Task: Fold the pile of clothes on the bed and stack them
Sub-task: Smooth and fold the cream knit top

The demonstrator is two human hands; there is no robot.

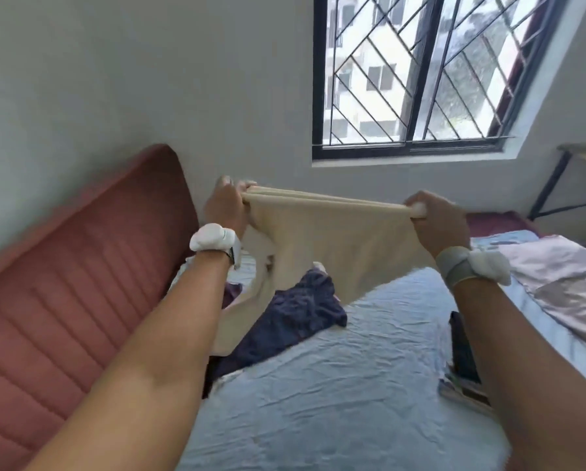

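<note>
I hold a cream garment [332, 239] stretched in the air above the bed. My left hand [225, 207] grips its top edge on the left and my right hand [434, 219] grips the top edge on the right. The cloth hangs down between them, and a lower part trails toward the pile. Beneath it a crumpled dark navy garment [295, 317] lies on the light blue bedsheet [352, 385]. A bit of purple cloth [232, 295] shows beside my left forearm. Both wrists wear bands with white pads.
A pink padded headboard [74, 283] runs along the left. A folded dark patterned item [463, 355] lies on the sheet by my right forearm. A silvery pillow [563, 277] sits at the right. A barred window [417, 73] and a desk leg [549, 185] stand beyond.
</note>
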